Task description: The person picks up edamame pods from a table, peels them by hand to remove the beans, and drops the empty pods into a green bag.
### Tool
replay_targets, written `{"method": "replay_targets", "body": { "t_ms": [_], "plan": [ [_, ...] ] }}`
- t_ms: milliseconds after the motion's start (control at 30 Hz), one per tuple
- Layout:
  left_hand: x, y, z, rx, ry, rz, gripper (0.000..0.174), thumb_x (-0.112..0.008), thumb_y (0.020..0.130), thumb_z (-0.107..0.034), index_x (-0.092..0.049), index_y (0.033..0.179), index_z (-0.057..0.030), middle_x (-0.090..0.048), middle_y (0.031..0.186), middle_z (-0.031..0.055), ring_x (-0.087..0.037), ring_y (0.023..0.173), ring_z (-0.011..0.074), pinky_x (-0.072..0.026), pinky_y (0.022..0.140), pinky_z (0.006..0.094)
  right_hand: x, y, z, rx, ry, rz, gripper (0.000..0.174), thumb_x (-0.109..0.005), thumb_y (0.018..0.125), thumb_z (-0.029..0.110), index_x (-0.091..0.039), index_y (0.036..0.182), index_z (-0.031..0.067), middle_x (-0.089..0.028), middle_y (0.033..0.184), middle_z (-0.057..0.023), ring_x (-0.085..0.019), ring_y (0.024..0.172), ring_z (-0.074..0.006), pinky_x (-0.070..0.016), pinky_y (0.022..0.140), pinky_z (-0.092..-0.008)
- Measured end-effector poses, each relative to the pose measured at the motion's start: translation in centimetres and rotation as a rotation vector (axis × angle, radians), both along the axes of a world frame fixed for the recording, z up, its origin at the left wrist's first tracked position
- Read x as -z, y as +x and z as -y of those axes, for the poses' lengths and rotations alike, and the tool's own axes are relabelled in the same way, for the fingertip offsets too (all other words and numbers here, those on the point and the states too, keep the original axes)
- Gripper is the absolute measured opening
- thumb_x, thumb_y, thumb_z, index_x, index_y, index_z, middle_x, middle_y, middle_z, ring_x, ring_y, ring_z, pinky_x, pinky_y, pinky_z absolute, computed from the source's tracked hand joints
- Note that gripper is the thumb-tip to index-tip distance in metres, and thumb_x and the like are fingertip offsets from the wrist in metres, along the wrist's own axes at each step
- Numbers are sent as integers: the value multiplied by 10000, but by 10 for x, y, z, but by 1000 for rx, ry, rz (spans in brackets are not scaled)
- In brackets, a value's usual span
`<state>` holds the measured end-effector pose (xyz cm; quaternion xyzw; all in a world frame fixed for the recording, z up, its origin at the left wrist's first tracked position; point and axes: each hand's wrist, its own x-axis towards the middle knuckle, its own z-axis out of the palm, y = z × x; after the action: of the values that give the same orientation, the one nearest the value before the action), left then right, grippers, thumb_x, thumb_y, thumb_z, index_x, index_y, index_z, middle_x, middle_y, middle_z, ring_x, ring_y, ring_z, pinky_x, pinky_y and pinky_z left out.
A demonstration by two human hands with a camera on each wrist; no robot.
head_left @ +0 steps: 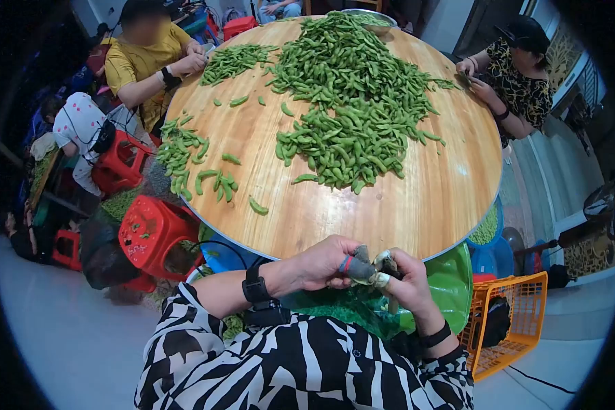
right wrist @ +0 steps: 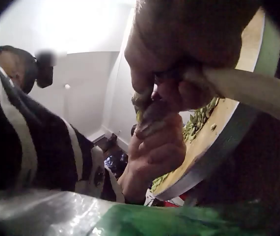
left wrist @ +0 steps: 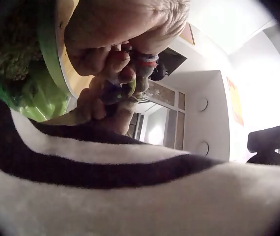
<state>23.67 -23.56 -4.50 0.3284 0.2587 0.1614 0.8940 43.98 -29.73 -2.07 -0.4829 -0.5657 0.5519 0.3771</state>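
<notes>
Both hands meet just in front of the table's near edge, thumbs close together. On the left hand, the thumb wears a grey cover with a red band. Its curled fingers and thumb pinch a small yellow-green thing, mostly hidden; I cannot tell its kind. The right hand is curled against the left fingertips, a greyish-white covering on its finger. A pale strip sticks out of the right hand's grip. Beyond them, a large heap of green soybean pods lies on the round wooden table.
Smaller groups of pods lie along the table's left side. A metal bowl stands at the back. Two people sit at the far left and right. Red stools are at left; green plastic and an orange crate at right.
</notes>
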Motion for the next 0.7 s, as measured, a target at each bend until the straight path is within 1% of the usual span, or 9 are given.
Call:
{"method": "replay_targets", "body": {
  "t_ms": [167,200,267,300,333,367,467,533,700],
  "plan": [
    [-22,-20,0,163,346,-303,126,-689,826,-181,-641,854,-68,-585,645,-25,-496,496,44,-358,424,206,3,2,1,-94,-70,9,157,-636,772,63,-585,909,7,-553,716,-1,-505,651,-58,-417,584,-221],
    [-27,-28,-3,195,522,-412,92,-685,785,-127,-623,806,-62,-593,651,13,-556,558,125,-406,492,269,5,3,0,-95,-68,24,161,-620,783,65,-583,930,9,-555,723,-6,-508,645,-61,-420,585,-226],
    [-18,-61,-22,-62,1533,-612,80,-661,712,-69,-604,767,-62,-580,659,72,-580,629,237,-439,561,345,6,4,2,-92,-60,39,168,-604,793,67,-580,950,12,-557,731,-10,-511,639,-64,-424,586,-230],
    [-31,-73,-33,-91,1795,-922,137,-662,639,-54,-594,758,-67,-562,710,119,-568,726,324,-455,624,401,7,4,5,-128,69,92,162,-578,810,61,-571,964,11,-559,741,-19,-512,628,-70,-426,578,-234],
    [-34,-89,-45,-130,1962,-1167,160,-679,630,-32,-580,754,-52,-559,777,120,-557,787,328,-463,671,420,7,4,7,-163,197,144,158,-552,826,55,-561,977,11,-561,751,-27,-513,617,-77,-429,571,-238],
    [-34,-94,-54,-129,1964,-1168,160,-679,630,-32,-580,754,-52,-559,777,120,-557,787,328,-463,671,420,4,2,8,-162,199,142,158,-552,826,55,-561,977,11,-561,751,-27,-513,617,-77,-429,571,-238],
    [-29,-93,-77,-332,2005,-1197,193,-676,629,0,-567,784,-36,-551,849,139,-543,860,346,-464,710,425,-8,-3,9,-67,-228,5,154,-453,899,85,-515,1014,3,-555,724,-61,-500,535,-102,-421,504,-243],
    [-13,-75,-88,-332,1866,-917,204,-646,664,18,-558,843,-23,-540,861,159,-543,851,353,-465,725,441,-6,-3,7,-35,-260,-143,173,-430,916,110,-496,1036,5,-548,697,-74,-482,503,-112,-410,485,-247],
    [10,-65,-111,-279,1808,-1120,156,-581,735,-10,-547,887,-9,-548,873,191,-554,830,368,-474,758,436,-6,-14,16,162,-344,-462,229,-391,972,207,-455,1066,8,-529,615,-118,-437,428,-141,-360,413,-245]
  ]
}}
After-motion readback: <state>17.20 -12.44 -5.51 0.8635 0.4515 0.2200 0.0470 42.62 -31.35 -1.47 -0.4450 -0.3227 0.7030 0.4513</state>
